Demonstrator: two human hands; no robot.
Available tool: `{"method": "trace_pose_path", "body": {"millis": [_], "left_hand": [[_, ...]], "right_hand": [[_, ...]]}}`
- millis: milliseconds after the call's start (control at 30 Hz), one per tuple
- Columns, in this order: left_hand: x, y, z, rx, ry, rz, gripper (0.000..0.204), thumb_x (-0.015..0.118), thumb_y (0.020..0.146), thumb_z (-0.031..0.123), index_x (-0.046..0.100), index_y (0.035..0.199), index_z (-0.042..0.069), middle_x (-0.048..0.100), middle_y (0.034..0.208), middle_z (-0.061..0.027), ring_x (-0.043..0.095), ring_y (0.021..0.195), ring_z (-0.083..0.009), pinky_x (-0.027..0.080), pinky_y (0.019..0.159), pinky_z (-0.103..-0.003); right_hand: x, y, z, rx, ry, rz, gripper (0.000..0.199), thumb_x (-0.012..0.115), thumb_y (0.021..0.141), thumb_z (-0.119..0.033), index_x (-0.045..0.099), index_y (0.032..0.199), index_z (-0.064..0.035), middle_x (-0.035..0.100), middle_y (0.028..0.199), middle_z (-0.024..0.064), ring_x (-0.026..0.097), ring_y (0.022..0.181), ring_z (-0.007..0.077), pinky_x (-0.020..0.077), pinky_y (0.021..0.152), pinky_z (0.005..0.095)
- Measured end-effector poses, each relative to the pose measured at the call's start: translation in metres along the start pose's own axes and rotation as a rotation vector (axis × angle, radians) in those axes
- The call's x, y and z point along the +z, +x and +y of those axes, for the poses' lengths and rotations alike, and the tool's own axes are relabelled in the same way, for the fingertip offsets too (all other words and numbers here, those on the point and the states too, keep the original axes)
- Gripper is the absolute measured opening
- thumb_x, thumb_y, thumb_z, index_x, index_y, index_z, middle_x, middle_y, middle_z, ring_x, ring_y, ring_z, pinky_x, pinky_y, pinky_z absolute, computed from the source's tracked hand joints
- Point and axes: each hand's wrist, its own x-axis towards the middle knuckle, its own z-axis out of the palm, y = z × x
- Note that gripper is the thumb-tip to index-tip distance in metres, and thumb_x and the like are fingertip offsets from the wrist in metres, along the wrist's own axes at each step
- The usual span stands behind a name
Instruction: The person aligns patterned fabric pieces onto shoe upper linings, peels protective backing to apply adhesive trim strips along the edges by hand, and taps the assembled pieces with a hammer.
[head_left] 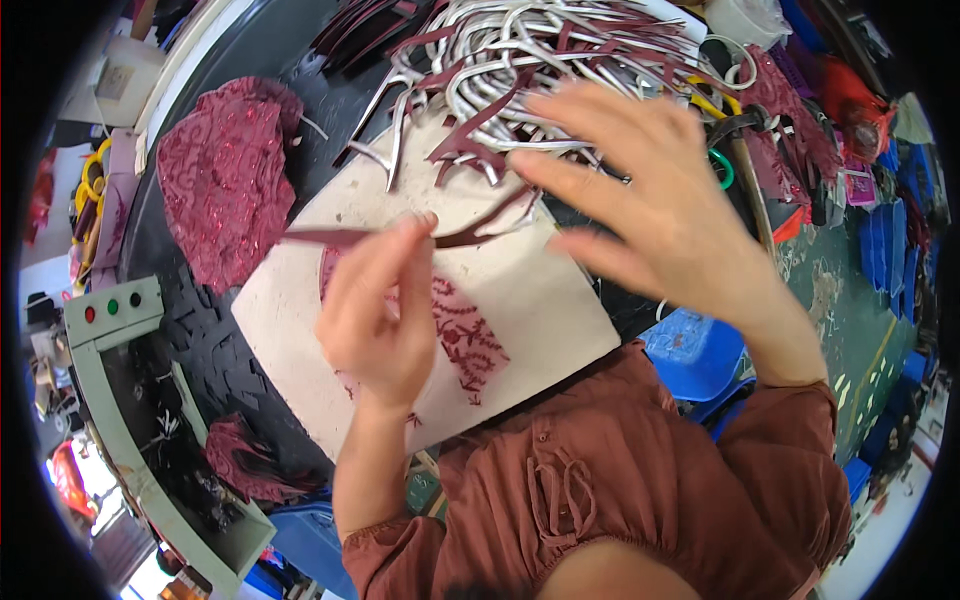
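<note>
Left hand [375, 325]: fingertips clamp a maroon strip [465, 238] above the board [565, 325]. Right hand [655, 195]: fingers stand apart, near the strip's forked end. Board surface extends from the lace [468, 345] to the right edge; a pile [560, 50] overlaps the far edge. Blue bin [702, 378] sits beyond the right corner; contents are unclear.

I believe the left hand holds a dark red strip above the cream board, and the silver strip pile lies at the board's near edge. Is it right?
Not quite: in the head view, the silver strip pile lies at the far edge of the cream board. The left hand does hold the dark red strip.
</note>
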Motion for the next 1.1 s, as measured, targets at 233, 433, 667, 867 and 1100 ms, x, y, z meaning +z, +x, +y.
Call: {"method": "trace_pose_path", "body": {"millis": [233,433,667,867,1100], "left_hand": [[-0.020,-0.056,0.020,-0.092,-0.097,0.400,0.078,0.077,0.085,0.020,0.033,0.145,-0.001,0.047,0.140,-0.0230,0.056,0.122,-0.0340,0.051,0.099,-0.043],[-0.036,-0.075,0.055,-0.807,-1.005,0.088,0.073,0.080,0.083,0.016,0.042,0.141,-0.007,0.061,0.121,-0.0157,0.062,0.112,-0.0254,0.052,0.094,-0.038],[-0.036,-0.075,0.055,-0.959,-0.653,0.255,0.019,0.065,0.090,-0.003,0.067,0.109,-0.007,0.069,0.091,-0.0093,0.066,0.078,-0.0128,0.054,0.070,-0.024],[-0.040,-0.082,0.058,-0.784,-0.506,0.109,0.017,0.070,0.086,-0.004,0.068,0.103,-0.003,0.069,0.083,-0.0046,0.060,0.067,-0.0044,0.047,0.059,-0.018],[-0.046,-0.084,0.049,-0.534,-0.313,-0.073,0.016,0.069,0.085,-0.004,0.068,0.101,-0.002,0.071,0.088,-0.0073,0.062,0.076,-0.0054,0.049,0.067,-0.020]], "right_hand": [[0.049,0.014,-0.047,-0.155,0.266,0.485,0.023,0.069,0.063,-0.011,0.070,0.085,-0.0071,0.067,0.081,0.0009,0.065,0.076,0.0167,0.0424,0.074,0.0302],[0.060,-0.007,-0.066,-0.433,-0.008,0.488,0.018,0.069,0.075,-0.016,0.071,0.093,-0.0129,0.072,0.097,0.0014,0.067,0.087,0.0151,0.0354,0.091,0.0365],[0.050,-0.016,-0.095,-0.062,0.269,0.268,0.012,0.070,0.079,-0.011,0.072,0.091,-0.0107,0.072,0.099,0.0027,0.067,0.094,0.0192,0.0334,0.094,0.0398],[0.038,-0.017,-0.103,0.158,0.319,0.167,0.016,0.077,0.075,-0.008,0.072,0.090,-0.0093,0.071,0.093,0.0016,0.065,0.096,0.0213,0.0342,0.091,0.0399],[0.031,-0.017,-0.098,0.143,0.481,0.025,0.015,0.075,0.075,-0.005,0.071,0.089,-0.0083,0.070,0.090,0.0012,0.064,0.094,0.0194,0.0372,0.090,0.0402]]}}
